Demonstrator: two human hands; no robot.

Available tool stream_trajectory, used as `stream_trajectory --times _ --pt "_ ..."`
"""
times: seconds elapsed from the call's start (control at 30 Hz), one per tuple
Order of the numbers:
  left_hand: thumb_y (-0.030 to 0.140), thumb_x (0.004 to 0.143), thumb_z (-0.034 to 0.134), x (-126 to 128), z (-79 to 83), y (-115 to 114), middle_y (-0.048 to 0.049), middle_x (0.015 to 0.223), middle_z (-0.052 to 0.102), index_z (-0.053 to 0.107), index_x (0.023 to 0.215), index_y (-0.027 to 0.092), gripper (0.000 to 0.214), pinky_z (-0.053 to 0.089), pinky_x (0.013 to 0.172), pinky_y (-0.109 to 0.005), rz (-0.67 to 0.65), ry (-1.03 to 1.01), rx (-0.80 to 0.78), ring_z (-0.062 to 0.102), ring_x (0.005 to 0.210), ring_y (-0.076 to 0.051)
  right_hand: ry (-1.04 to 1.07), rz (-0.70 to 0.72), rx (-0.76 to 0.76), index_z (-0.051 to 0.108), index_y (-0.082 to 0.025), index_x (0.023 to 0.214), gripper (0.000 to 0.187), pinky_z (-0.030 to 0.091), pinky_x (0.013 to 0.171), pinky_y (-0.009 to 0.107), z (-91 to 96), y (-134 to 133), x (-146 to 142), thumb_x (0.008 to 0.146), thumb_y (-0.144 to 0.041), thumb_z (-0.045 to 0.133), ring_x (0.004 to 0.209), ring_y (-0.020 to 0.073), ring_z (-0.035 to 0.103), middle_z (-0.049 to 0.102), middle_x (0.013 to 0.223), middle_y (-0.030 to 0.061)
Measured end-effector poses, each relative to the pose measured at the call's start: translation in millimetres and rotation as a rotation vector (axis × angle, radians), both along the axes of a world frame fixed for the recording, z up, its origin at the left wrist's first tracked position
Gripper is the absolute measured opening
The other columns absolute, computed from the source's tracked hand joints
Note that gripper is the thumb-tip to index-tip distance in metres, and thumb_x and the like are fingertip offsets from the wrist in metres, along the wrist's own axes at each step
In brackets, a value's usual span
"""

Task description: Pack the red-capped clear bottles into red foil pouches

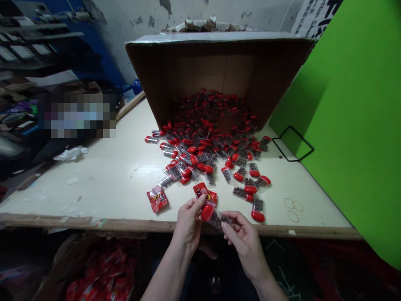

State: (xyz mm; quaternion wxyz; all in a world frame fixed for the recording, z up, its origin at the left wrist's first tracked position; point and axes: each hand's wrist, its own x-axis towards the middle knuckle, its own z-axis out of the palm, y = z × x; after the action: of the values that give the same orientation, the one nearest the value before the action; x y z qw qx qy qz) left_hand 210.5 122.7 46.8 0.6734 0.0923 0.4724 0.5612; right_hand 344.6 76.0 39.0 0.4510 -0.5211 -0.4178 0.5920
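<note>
a transparent plastic tube (pixel 215 220) with a red cap and filled with dark round beads is lying across the person's fingers just above the table's front edge, and a red foil packet (pixel 204 193) is standing up right behind its capped end. the left hand (pixel 188 221) is closed in a pinch on the packet and the capped end, while the right hand (pixel 242 238) is curling its fingers around the tube's far end, so the two hands are nearly meeting. another red foil packet (pixel 157 199) is lying just left of them on the cream table (pixel 94 184). a spill of matching capped tubes (pixel 206 152) is spreading forward from a brown cardboard box (pixel 219 75), which is lying on its side with its mouth facing the person. rubber bands (pixel 293 207) are resting near the right edge, below a black wire frame (pixel 293 144) leaning against a green board (pixel 338 125).
</note>
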Motion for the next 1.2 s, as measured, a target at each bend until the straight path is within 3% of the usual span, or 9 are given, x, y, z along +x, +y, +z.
stream_trajectory --times 0.27,0.47,0.67,0.77,1.03,1.2 --pt "0.039 0.07 0.069 -6 0.4 -1 -0.0007 0.066 0.065 0.066 0.079 0.014 0.027 0.042 0.054 -0.02 0.007 0.052 0.036 0.055 0.055 -0.009 -0.022 0.016 -0.003 0.064 -0.02 0.096 0.025 0.04 0.052 0.022 4.2 2 4 0.078 -0.039 0.065 0.061 0.0141 0.052 0.062 0.073 0.0009" --pt "0.037 0.067 0.072 -12 1.0 3 -0.002 0.074 0.067 0.068 0.081 0.015 0.027 0.045 0.053 -0.022 0.068 0.085 -0.055 0.059 0.062 -0.012 -0.041 0.075 -0.006 0.065 -0.021 0.092 0.022 0.04 0.051 0.021 8.3 -4 12 0.078 -0.038 0.065 0.057 0.0121 0.05 0.06 0.068 -0.0002" --pt "0.035 0.067 0.072 -11 0.9 3 -0.0034 0.07 0.066 0.069 0.087 0.014 0.029 0.041 0.045 -0.02 0.053 0.019 -0.102 0.058 0.057 -0.012 -0.028 0.048 -0.01 0.064 -0.02 0.093 0.023 0.038 0.049 0.02 7.0 -5 13 0.078 -0.039 0.064 0.056 0.0108 0.047 0.057 0.066 -0.0014" --pt "0.033 0.068 0.072 -8 2.5 1 -0.0045 0.074 0.068 0.07 0.088 0.013 0.028 0.045 0.05 -0.02 0.04 -0.01 -0.11 0.059 0.06 -0.012 -0.001 0.045 -0.021 0.063 -0.02 0.094 0.024 0.037 0.049 0.019 4.5 -3 12 0.079 -0.039 0.064 0.056 0.0099 0.046 0.056 0.066 -0.0019" --pt "0.036 0.073 0.067 -7 10.4 -6 -0.009 0.079 0.07 0.07 0.087 0.01 0.03 0.047 0.056 -0.023 -0.083 0.074 0.039 0.061 0.067 -0.015 0.054 -0.049 -0.093 0.062 -0.019 0.097 0.025 0.036 0.047 0.015 -6.3 -4 13 0.08 -0.037 0.065 0.057 0.008 0.046 0.057 0.072 -0.0014" --pt "0.034 0.073 0.068 -2 8.4 -12 -0.0064 0.073 0.069 0.07 0.079 0.01 0.025 0.047 0.058 -0.022 -0.031 0.146 0.073 0.059 0.062 -0.013 0.131 -0.09 -0.115 0.06 -0.019 0.098 0.024 0.038 0.048 0.015 -9.6 -7 5 0.081 -0.036 0.064 0.059 0.0082 0.048 0.056 0.071 -0.0014"
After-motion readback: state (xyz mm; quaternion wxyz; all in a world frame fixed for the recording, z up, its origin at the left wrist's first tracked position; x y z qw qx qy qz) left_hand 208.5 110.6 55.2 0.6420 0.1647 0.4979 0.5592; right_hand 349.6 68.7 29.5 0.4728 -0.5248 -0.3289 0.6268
